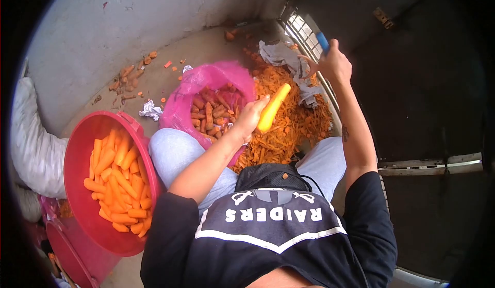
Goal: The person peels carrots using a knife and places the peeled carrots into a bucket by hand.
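Observation:
My left hand [251,117] is closed around a peeled, bright orange carrot [273,107], held tilted above a heap of carrot peelings [289,133]. My right hand [336,65] is raised at the upper right, apart from the carrot. It grips a knife by its blue handle [323,42]; the pale blade above the handle is hard to make out against the grating. Beyond my left knee lies an open pink mesh sack [178,100] with unpeeled carrots [209,115] inside. A red tub [77,205] full of peeled carrots [121,185] stands left of my leg.
Loose carrot pieces [129,76] lie on the floor by the grey wall [129,20]. Crumpled paper [150,110] sits near the sack, and a grey rag [281,55] lies on the peelings. A dark metal door [428,92] borders the right side. Another red container [82,252] is at lower left.

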`<state>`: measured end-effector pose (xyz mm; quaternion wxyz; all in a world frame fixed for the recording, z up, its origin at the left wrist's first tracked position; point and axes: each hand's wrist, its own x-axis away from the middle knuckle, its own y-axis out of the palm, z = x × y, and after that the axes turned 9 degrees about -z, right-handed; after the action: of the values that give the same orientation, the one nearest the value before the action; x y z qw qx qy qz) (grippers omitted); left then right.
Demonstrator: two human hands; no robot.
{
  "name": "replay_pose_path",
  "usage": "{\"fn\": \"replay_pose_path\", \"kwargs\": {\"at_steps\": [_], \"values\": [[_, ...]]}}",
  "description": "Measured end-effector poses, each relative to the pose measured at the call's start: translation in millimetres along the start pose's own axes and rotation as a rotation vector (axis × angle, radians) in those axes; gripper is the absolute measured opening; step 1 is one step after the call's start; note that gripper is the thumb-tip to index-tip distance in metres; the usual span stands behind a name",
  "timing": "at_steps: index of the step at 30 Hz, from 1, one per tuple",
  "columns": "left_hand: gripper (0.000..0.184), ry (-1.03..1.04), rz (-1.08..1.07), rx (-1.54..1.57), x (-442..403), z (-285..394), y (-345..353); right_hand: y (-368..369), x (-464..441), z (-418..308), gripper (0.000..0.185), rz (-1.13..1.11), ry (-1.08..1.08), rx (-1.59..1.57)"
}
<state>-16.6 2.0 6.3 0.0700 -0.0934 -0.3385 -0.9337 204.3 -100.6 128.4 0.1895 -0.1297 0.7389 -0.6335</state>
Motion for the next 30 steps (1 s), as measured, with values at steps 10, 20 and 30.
{"fn": "replay_pose_path", "kwargs": {"at_steps": [10,20,30], "values": [[0.032,0.040,-0.049,0.263,-23,-20,-30,15,89,-32,0.030,-0.314,-0.353,-0.303],[0.033,0.084,-0.034,0.238,-13,-18,-17,19,96,-53,0.030,-0.318,-0.484,-0.145],[0.030,0.063,-0.057,0.085,-6,-17,-17,17,67,-50,0.028,-0.339,-0.366,-0.234]]}}
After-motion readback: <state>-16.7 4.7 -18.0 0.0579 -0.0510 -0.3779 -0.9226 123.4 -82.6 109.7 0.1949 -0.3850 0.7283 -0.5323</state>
